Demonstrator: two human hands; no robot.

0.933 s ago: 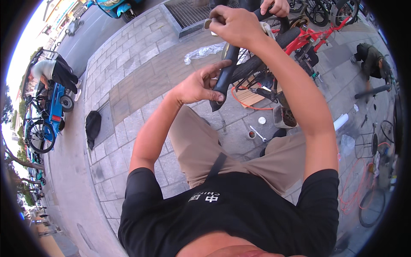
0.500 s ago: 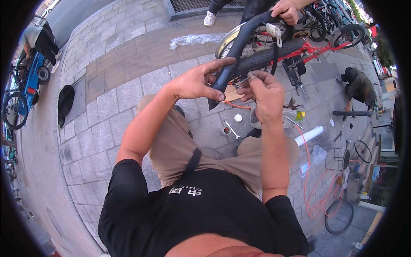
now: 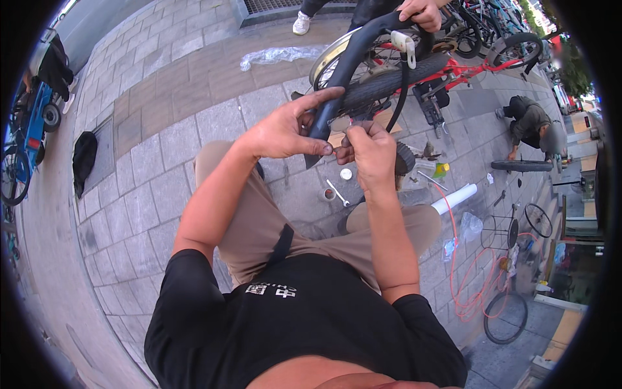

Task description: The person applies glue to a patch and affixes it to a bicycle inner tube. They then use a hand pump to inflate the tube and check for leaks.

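My left hand [image 3: 282, 129] is closed around a rounded black inner tube [image 3: 350, 65], fingers over its far side and thumb on the near side. Close beside that stretch, my right hand [image 3: 370, 152] is pinched, fingertips almost at the tube. A small, thin, pale-grey piece [image 3: 340, 123] shows at those fingertips; its kind is unclear. Farther along, another person's hand [image 3: 422, 13] rests on the same tube. Behind it lie a bicycle tire [image 3: 402, 81] and a light-coloured wheel rim [image 3: 322, 61], by a red bicycle frame [image 3: 463, 74].
On the paving below stand a small open tin [image 3: 329, 194] and a white lid [image 3: 346, 174], with a wrench [image 3: 338, 194] alongside. A white roll [image 3: 457, 198] and an orange hose [image 3: 455, 272] lie to the right. Farther right, a person [image 3: 531, 126] crouches by a wheel [image 3: 521, 166].
My right hand has come left, closer to the tube, and its fingers have turned inward to it. My left hand keeps its grip. The whole view has shifted slightly.
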